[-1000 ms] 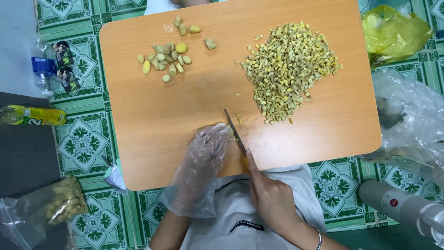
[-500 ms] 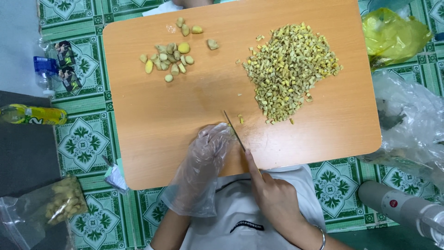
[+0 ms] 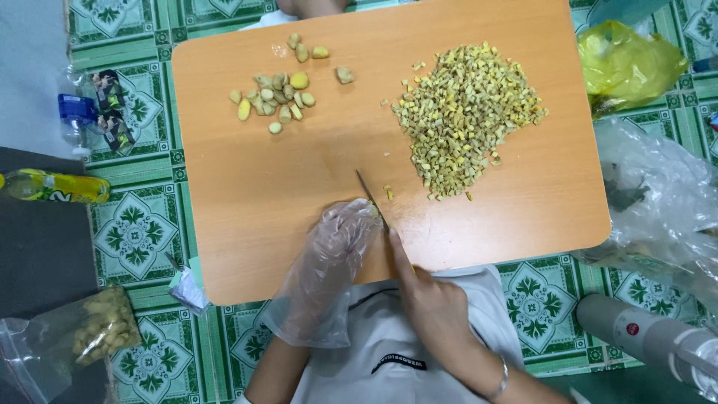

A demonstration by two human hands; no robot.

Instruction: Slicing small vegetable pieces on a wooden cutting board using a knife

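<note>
Your right hand [image 3: 430,303] gripped knife [image 3: 372,199] on cutting board [image 3: 262,194]; gloved left hand [image 3: 329,262] beside blade; chopped pile [image 3: 467,116] near.

Green patterned floor tiles [image 3: 134,232], perhaps vinyl

Left hand [image 3: 329,262] gloved in clear plastic, fingers curled and pressed down; right hand [image 3: 430,303] bare, closed in a grip, index finger extended forward.

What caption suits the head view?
Gloved left hand steadies a piece while right hand slices with knife on board.
</note>
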